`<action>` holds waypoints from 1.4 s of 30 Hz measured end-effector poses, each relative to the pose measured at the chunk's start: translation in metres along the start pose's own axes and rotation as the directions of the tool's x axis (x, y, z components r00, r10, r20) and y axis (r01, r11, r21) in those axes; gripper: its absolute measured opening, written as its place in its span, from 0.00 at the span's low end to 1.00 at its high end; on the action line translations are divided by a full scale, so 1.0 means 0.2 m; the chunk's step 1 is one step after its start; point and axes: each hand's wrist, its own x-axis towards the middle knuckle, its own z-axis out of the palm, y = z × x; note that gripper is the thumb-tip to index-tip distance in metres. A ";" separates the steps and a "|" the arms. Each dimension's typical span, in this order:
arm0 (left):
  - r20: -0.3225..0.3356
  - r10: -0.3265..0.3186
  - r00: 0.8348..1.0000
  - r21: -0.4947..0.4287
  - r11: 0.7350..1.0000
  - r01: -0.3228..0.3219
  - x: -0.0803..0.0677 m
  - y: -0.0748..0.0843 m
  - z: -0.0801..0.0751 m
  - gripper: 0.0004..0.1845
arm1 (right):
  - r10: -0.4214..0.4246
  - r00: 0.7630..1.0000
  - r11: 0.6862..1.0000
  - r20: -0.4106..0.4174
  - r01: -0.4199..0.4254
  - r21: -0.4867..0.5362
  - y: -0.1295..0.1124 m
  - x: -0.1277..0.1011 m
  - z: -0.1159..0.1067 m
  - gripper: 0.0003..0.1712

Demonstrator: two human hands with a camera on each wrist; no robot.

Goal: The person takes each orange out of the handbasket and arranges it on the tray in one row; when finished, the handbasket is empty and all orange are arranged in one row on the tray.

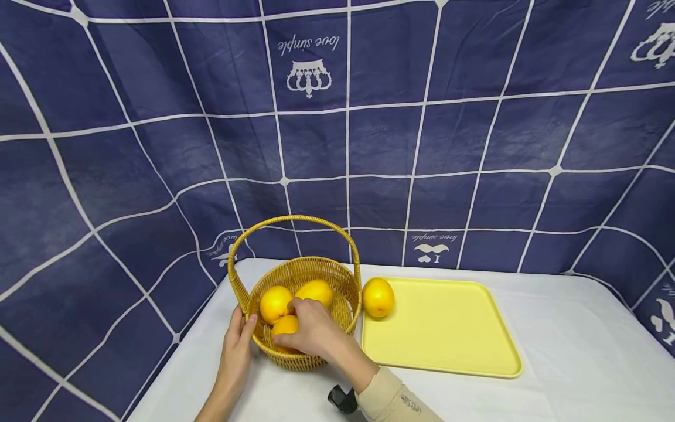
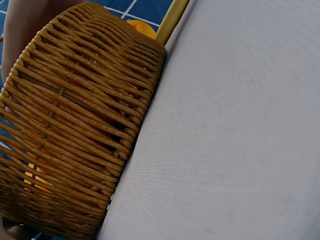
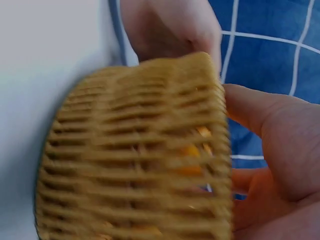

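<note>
A woven wicker basket [image 1: 300,362] with a tall arched handle stands on the white table. My left hand [image 1: 235,349] holds its left side, thumb at the rim near the handle's foot. Reaching over the near rim, my right hand [image 1: 318,329] has its fingers curled round an orange [image 1: 285,328] inside the basket. Behind that lie another orange [image 1: 276,304] and a longer, oval yellow-orange fruit [image 1: 316,291], partly covered by the right hand. In the right wrist view the basket wall [image 3: 135,150] hides most of the fruit.
Right of the basket, a yellow rectangular tray [image 1: 443,328] lies on the white cloth [image 1: 569,351]. One more orange [image 1: 378,297] sits at the tray's left end, close to the basket. A blue curtain [image 1: 390,146] with white grid lines hangs behind the table.
</note>
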 end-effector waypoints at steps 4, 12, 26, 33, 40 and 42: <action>0.001 -0.006 1.000 -0.007 1.000 0.006 0.00 -0.01 0.00 0.31 | 0.026 1.000 1.000 0.013 -0.026 -0.016 -0.01 0.01 0.04 0.37; 0.000 -0.011 1.000 -0.020 1.000 0.011 0.00 -0.02 0.00 0.30 | 0.053 0.998 0.999 0.034 -0.052 -0.013 0.01 0.00 0.05 0.40; -0.013 0.011 1.000 0.005 1.000 -0.011 -0.01 -0.02 -0.01 0.30 | -0.009 0.992 0.998 -0.125 0.016 0.054 0.00 -0.08 -0.12 0.38; -0.004 0.013 1.000 -0.004 1.000 -0.013 -0.01 -0.02 -0.01 0.31 | 0.035 0.977 0.994 -0.208 -0.013 0.109 0.03 -0.16 -0.26 0.35; -0.006 0.011 1.000 -0.009 1.000 -0.011 0.00 -0.02 0.00 0.31 | 0.078 0.958 0.985 -0.274 -0.032 0.167 0.08 -0.26 -0.41 0.35; -0.006 0.010 1.000 -0.002 1.000 -0.010 0.00 -0.01 0.00 0.31 | 0.078 0.948 0.985 -0.308 -0.025 0.172 0.10 -0.27 -0.45 0.34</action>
